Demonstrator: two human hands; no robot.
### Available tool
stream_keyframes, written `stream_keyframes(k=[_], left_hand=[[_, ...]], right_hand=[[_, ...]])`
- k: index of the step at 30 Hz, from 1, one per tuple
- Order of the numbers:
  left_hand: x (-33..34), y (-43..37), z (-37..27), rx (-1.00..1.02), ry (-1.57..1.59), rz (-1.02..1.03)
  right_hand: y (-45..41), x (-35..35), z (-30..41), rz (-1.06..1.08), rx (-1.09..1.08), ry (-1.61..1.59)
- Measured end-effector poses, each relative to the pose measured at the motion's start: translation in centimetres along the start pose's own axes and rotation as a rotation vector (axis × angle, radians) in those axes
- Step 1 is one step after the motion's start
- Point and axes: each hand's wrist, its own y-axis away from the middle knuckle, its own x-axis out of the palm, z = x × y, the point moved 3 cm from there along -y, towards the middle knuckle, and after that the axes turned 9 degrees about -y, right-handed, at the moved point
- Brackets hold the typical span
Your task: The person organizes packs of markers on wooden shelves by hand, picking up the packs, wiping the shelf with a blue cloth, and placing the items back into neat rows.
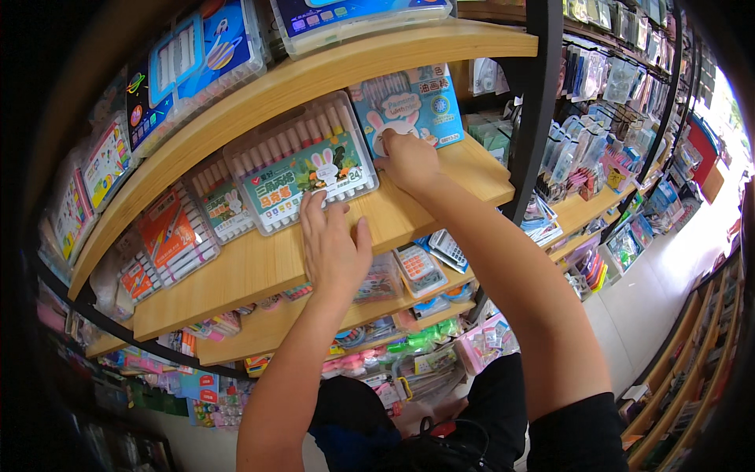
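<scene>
A clear plastic case of marker pens (304,168) with a rabbit on its green label leans back on the wooden shelf (407,218). The fingertips of my left hand (335,248) touch its lower front edge, fingers spread and the palm free. To the right stands a blue cardboard box of oil pastels (433,106), also printed with a rabbit. My right hand (410,156) is at this box's lower left front, fingers bent against it. Whether the fingers grip the box is hidden by the hand itself.
Smaller marker cases (221,203) and an orange-labelled pen case (177,233) stand to the left. Overhead, an upper shelf (354,50) carries more cases. A black metal post (531,118) rises at the right. Calculators (416,265) lie on a lower shelf.
</scene>
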Motion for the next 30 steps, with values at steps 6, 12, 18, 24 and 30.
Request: stream_keyframes(k=[6, 12, 18, 24, 30], left_hand=[[0.0, -0.2, 0.0, 0.020, -0.020, -0.008], [0.0, 0.0, 0.0, 0.029, -0.012, -0.006], [0.0, -0.1, -0.1, 0.025, -0.024, -0.021], [0.0, 0.0, 0.2, 0.019, -0.016, -0.027], [-0.5, 0.2, 0.5, -0.006, 0.007, -0.046]], right_hand=[[-0.4, 0.0, -1.4, 0.006, -0.043, -0.181], [-3.4, -2.8, -1.9, 0.002, 0.386, -1.475], [-4.5, -0.8, -1.5, 0.107, 0.467, -1.668], [-1.8, -0.2, -3.0, 0.248, 0.656, -1.296], [-1.2, -1.1, -2.9, 0.086, 0.791, -1.082]])
